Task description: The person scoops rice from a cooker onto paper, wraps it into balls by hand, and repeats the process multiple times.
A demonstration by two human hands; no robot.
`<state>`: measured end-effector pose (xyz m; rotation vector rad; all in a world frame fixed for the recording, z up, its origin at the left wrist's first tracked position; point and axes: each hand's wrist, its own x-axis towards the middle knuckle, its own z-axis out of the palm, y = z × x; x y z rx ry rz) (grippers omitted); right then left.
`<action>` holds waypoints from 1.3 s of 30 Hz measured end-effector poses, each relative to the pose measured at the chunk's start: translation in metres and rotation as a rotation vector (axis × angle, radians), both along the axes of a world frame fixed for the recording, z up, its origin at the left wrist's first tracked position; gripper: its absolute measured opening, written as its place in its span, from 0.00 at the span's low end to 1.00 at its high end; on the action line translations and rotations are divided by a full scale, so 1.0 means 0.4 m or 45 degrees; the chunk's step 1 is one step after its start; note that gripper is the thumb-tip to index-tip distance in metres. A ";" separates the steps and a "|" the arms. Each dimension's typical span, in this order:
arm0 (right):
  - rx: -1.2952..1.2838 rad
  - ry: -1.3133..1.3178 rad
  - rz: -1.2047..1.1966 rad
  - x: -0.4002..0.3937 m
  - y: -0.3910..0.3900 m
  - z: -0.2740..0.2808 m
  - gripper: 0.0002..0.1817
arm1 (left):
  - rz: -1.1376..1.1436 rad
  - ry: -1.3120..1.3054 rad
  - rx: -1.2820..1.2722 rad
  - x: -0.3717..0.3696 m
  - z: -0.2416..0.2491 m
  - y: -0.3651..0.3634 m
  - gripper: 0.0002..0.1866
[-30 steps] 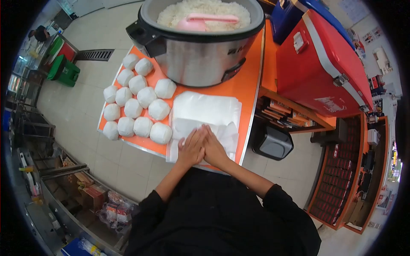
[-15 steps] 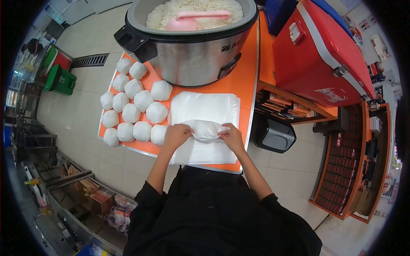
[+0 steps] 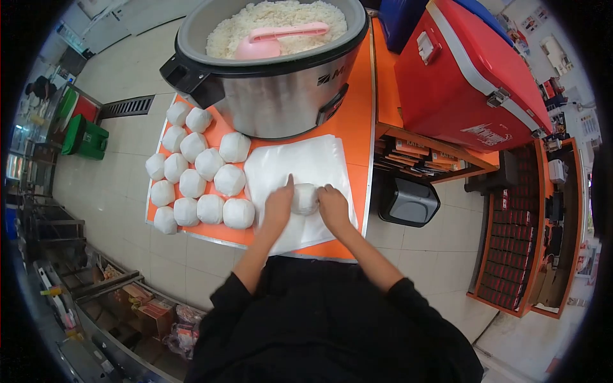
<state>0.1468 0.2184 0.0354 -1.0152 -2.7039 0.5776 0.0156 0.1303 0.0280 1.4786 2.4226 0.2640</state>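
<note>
While both my hands flank a rounded, white paper-wrapped bundle (image 3: 304,199), it rests on the stack of white paper sheets (image 3: 297,159) at the near edge of an orange tabletop (image 3: 359,137). My left hand (image 3: 279,203), slightly blurred, is at the bundle's left side, index finger pointing away from me; my right hand (image 3: 333,205) has its fingers curled in at the right end. The gap between my hands is narrow, about the bundle's width; whether either pinches paper, I cannot tell. To the left sits a cluster of similar wrapped bundles (image 3: 209,165); beyond stands a rice cooker (image 3: 274,96) of white rice with a pink scoop (image 3: 258,48). I judge that uneven pressure could tear the wrapper or loosen a fold, and sideways pushing could skew the loose sheets underneath.
</note>
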 end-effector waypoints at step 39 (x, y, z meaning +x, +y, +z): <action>-0.248 0.448 -0.450 -0.127 0.574 -0.084 0.35 | 0.316 -0.619 0.644 0.048 0.021 0.068 0.40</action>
